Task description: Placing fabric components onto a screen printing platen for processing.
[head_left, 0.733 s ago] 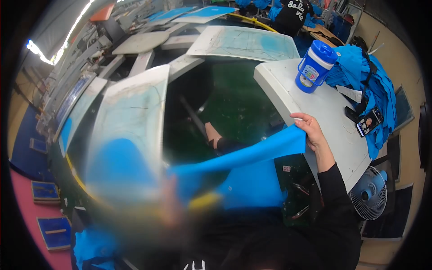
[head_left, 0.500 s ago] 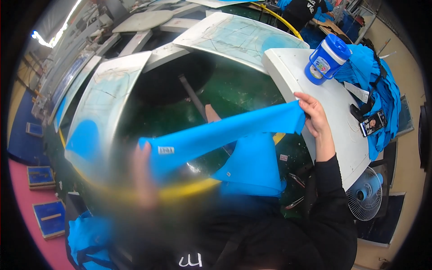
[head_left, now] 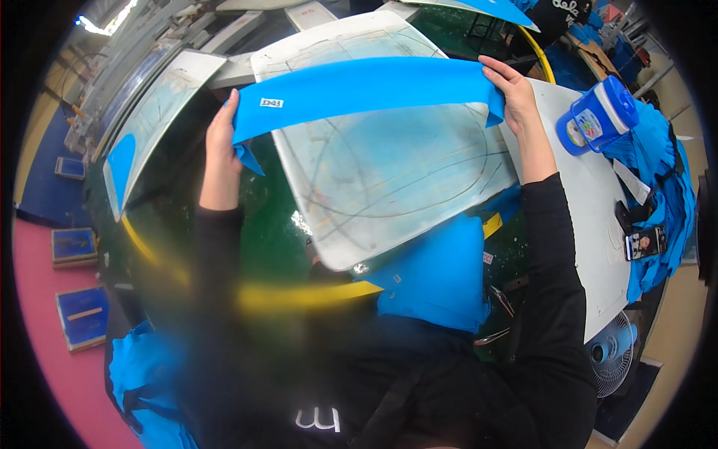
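Note:
A long strip of bright blue fabric [head_left: 366,84] is stretched between my two hands, with a small white label near its left end. My left hand [head_left: 222,138] pinches the left end, where a corner hangs down. At the other end, my right hand [head_left: 514,101] grips the fabric with its thumb and fingers, and a fold drops below it. Behind and under the strip lies a white-edged pale board [head_left: 393,179] with dark smudged lines. More blue fabric pieces [head_left: 437,273] rest by my lap.
A white table [head_left: 565,202] at the right bears a blue water jug [head_left: 594,118], a phone [head_left: 645,243] and heaped blue fabric [head_left: 652,179]. A fan [head_left: 613,355] stands below it. Another board [head_left: 161,112] carries a blue piece at left. A yellow curved bar [head_left: 314,295] crosses in front.
Both hands have risen and moved forward with the blue strip, now stretched more level. A pale board has come round in front of me, under the strip. The view has shifted somewhat.

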The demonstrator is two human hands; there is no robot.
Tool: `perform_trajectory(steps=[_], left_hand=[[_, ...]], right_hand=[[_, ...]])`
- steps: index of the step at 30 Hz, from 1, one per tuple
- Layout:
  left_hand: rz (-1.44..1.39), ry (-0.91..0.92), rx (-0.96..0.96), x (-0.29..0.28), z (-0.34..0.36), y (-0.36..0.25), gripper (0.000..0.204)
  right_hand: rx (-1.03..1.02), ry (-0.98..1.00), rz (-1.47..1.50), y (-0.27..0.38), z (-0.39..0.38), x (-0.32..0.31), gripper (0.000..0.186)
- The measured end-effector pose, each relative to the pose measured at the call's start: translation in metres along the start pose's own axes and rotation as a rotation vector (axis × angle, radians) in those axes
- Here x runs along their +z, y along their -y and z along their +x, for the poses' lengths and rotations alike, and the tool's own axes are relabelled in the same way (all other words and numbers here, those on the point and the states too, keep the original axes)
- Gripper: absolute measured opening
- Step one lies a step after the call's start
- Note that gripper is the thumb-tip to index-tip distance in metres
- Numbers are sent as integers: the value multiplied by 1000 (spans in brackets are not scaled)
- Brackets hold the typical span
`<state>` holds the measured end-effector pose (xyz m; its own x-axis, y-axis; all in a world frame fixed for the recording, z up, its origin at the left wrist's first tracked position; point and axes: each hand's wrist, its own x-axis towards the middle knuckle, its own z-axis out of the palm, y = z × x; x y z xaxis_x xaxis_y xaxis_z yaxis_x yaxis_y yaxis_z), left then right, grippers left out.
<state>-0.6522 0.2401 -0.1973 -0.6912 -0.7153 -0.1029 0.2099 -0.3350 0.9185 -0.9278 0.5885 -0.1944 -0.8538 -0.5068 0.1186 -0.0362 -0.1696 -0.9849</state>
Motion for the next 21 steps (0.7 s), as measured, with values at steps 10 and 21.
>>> perform_trajectory(steps=[10, 21], left_hand=[[527, -130, -90, -90, -18, 79, 29], [776, -166, -154, -122, -62, 127, 22]], right_hand=[[208, 130, -270, -102, -13, 14, 32], [202, 154, -451, -126, -60, 2, 33]])
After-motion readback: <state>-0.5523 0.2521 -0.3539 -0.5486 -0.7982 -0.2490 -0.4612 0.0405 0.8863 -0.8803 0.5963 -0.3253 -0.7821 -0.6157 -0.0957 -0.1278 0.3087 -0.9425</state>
